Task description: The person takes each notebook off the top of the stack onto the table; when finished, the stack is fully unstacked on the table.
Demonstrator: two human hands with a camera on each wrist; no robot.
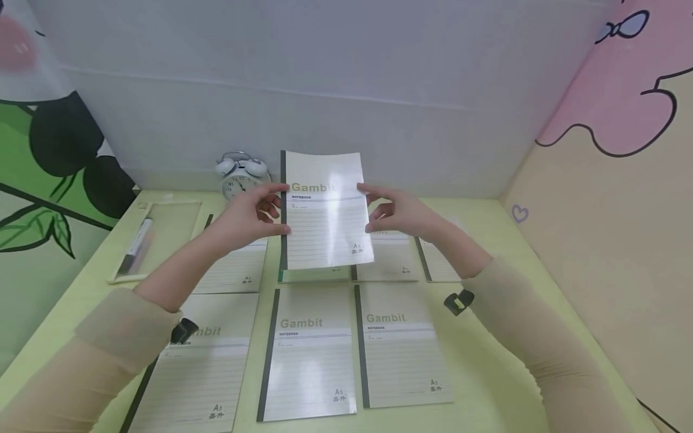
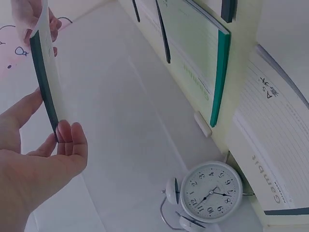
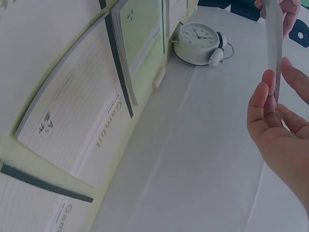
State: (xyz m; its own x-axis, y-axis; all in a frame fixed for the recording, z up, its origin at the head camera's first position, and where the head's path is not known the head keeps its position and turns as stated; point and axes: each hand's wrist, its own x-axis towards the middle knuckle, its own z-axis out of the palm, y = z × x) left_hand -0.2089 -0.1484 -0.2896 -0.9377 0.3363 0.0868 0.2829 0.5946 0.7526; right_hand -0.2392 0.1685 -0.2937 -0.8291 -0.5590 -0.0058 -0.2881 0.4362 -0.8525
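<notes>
A white Gambit notebook (image 1: 327, 222) with a dark spine is held upright above the table, its cover toward me. My left hand (image 1: 250, 218) pinches its spine edge between thumb and fingers. On the opposite edge, my right hand (image 1: 403, 211) pinches it the same way. The left wrist view shows the notebook (image 2: 46, 79) edge-on, raised off the table. Below it lies a green-covered notebook (image 2: 193, 53), mostly hidden in the head view. More white notebooks lie around it in rows, among them one at front centre (image 1: 311, 355) and one to its right (image 1: 403, 349).
A white twin-bell alarm clock (image 1: 242, 180) stands at the back by the wall. A shallow tray (image 1: 178, 222) holding a marker (image 1: 135, 246) is at the left. A small white piece, perhaps an eraser (image 2: 203, 124), lies near the back edge. Walls enclose the table.
</notes>
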